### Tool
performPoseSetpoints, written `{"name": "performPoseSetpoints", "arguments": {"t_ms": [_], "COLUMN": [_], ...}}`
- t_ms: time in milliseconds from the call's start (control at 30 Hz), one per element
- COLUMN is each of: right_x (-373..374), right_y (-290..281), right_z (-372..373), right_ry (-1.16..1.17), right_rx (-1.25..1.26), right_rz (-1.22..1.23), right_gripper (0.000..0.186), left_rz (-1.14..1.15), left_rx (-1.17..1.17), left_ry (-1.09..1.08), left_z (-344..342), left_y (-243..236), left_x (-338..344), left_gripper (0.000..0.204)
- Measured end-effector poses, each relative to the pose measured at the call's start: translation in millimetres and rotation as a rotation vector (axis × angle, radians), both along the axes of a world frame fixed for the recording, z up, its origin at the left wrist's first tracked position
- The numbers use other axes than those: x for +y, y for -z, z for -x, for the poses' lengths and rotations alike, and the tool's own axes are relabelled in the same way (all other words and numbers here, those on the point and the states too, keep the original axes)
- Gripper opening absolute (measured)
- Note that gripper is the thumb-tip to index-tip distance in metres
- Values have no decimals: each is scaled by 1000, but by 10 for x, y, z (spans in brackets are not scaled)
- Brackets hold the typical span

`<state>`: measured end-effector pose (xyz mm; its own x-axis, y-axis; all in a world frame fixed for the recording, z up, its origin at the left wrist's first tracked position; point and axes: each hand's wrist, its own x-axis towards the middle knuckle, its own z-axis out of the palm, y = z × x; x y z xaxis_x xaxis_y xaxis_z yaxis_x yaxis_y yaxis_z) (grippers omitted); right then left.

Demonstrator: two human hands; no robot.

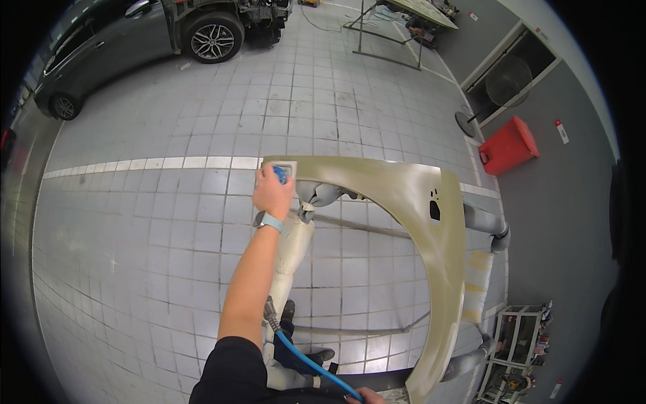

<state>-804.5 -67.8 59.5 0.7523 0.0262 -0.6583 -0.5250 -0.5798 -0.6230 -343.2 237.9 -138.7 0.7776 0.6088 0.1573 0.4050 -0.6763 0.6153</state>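
Note:
An olive-green car fender [444,269] with pale sanded patches rests on a padded stand [289,252]. At its upper left end, my left hand [270,192] has its fingers closed round a small blue sanding block [281,174], held against the panel's pale corner. A blue hose [306,353] with a grey end fitting [271,311] runs below my left forearm toward the bottom edge, where my right hand [369,397] is closed on it, mostly cut off by the frame.
A dark car [114,50] with its front stripped stands at back left. A metal trestle [404,27] is at the back; a standing fan [508,81] and red bin [508,145] line the right wall. A wheeled metal rack [518,337] stands at lower right.

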Motion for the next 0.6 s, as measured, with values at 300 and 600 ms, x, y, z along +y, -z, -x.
{"name": "performPoseSetpoints", "arguments": {"t_ms": [300,600], "right_x": [-221,-54], "right_y": [711,-13], "right_z": [624,566], "right_ry": [374,322], "right_rx": [205,160], "right_rz": [-269,-452], "right_gripper": [26,24], "left_rz": [-43,-53], "left_rx": [32,-153], "left_ry": [99,498], "left_z": [-54,56], "left_y": [232,-397], "left_x": [448,-1032], "left_gripper": [60,58]}}
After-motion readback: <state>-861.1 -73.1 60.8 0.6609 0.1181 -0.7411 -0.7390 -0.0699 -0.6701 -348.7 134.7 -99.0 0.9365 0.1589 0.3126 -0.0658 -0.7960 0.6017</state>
